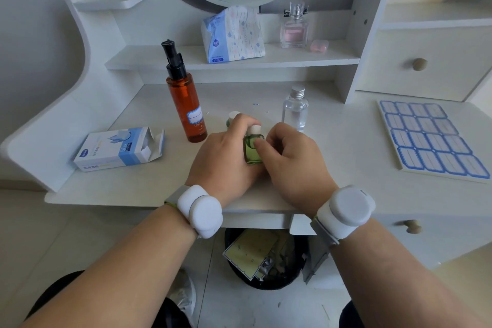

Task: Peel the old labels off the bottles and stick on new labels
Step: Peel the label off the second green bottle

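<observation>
Small green glass bottle point(253, 150) with white cap, frame centre on white bench point(359, 168), gripped by left hand point(226, 160); right hand point(292, 160) fingers point(259, 144) curled, pressing its front. Blue-bordered label sheet point(431, 138) at right.

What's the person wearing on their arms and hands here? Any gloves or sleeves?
No gloves and no sleeves in view: both forearms and hands are bare. The left hand and the right hand each have a chunky white rounded device strapped at the wrist, the left wrist device and the right wrist device, on grey bands with a green edge.
</observation>
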Available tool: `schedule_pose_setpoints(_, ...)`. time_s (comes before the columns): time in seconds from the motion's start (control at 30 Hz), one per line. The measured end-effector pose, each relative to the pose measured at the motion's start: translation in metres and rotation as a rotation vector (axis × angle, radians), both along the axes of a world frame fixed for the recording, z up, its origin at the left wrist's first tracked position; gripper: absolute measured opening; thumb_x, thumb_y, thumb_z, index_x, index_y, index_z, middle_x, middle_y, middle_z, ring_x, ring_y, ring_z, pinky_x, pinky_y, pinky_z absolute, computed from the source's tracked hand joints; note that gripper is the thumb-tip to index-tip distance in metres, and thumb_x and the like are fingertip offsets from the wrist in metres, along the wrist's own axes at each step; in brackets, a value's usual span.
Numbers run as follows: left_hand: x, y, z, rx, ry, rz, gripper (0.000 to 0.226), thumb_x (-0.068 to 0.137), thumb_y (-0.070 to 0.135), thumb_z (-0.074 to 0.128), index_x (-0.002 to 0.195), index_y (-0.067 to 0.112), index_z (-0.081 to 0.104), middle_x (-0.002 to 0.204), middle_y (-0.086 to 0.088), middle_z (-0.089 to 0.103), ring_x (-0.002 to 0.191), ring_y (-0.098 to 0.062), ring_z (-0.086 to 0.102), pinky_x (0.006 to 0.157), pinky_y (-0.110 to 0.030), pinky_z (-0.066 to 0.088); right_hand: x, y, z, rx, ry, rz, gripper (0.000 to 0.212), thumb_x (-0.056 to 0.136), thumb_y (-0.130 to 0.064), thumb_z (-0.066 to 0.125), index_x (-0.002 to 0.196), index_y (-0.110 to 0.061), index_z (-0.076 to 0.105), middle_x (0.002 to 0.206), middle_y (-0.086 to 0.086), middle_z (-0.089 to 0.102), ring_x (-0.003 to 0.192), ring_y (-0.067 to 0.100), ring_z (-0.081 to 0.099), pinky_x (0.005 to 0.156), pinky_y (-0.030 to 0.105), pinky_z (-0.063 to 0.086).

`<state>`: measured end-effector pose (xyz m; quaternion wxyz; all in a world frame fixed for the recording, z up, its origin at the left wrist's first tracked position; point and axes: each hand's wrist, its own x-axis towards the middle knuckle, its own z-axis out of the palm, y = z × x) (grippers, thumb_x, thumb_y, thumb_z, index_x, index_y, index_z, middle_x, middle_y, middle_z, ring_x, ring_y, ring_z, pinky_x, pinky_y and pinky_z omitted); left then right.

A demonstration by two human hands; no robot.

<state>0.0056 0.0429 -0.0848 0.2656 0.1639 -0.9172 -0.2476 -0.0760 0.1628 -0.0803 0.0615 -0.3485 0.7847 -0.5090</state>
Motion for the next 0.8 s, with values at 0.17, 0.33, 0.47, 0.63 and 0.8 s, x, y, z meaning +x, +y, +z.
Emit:
schedule_pose_setpoints(0.17,0.0002,0.0037,0.0008,-0.025,-0.006,0.027,0.043,0.084,0.033,0.07,0.123,0.028,0.052,0.098,-0.001,0.073,0.084,-0.03,0.066,0.07,-0.04,0.054,-0.0002,-0.0002,-0.0037,0.051,0.129,0.017,0.034,0.101,-0.023,0.055,0.069,-0.016,0.045,0.062,-0.005,0.045,0.059,0.01,0.043,0.055,0.018,0.033)
schedule_pose_setpoints(0.33,0.0008,0.0039,0.0019,0.014,-0.01,0.013,0.043,0.082,0.034,0.071,0.12,0.028,0.052,0.096,0.007,0.07,0.084,-0.025,0.066,0.074,-0.041,0.055,0.0005,0.0006,-0.0038,0.038,0.137,0.025,0.04,0.103,-0.021,0.052,0.066,-0.022,0.037,0.063,-0.006,0.042,0.059,0.009,0.041,0.055,0.017,0.032)
schedule_pose_setpoints(0.47,0.0001,0.0037,0.0032,0.04,-0.012,0.001,0.043,0.081,0.033,0.07,0.12,0.028,0.053,0.094,0.014,0.064,0.087,-0.023,0.066,0.077,-0.037,0.053,0.0017,0.0008,-0.0036,0.024,0.148,0.018,0.041,0.103,-0.021,0.051,0.066,-0.021,0.036,0.062,-0.005,0.042,0.058,0.01,0.04,0.053,0.018,0.031)
schedule_pose_setpoints(0.63,0.0003,0.0023,0.003,0.069,-0.012,-0.024,0.045,0.078,0.04,0.068,0.119,0.032,0.053,0.089,0.014,0.066,0.085,-0.021,0.066,0.076,-0.036,0.054,0.0014,0.0023,-0.0031,0.021,0.114,0.015,0.038,0.103,-0.023,0.05,0.067,-0.017,0.039,0.061,-0.004,0.042,0.057,0.012,0.039,0.052,0.021,0.031)
schedule_pose_setpoints(0.8,0.0001,-0.0019,0.0001,0.098,0.049,-0.079,0.05,0.073,0.051,0.064,0.12,0.035,0.054,0.08,0.009,0.069,0.077,-0.017,0.066,0.07,-0.038,0.055,-0.0005,0.0043,-0.0004,-0.004,0.035,0.039,0.033,0.103,-0.021,0.05,0.073,-0.005,0.048,0.061,0.001,0.045,0.058,0.011,0.038,0.053,0.024,0.033)
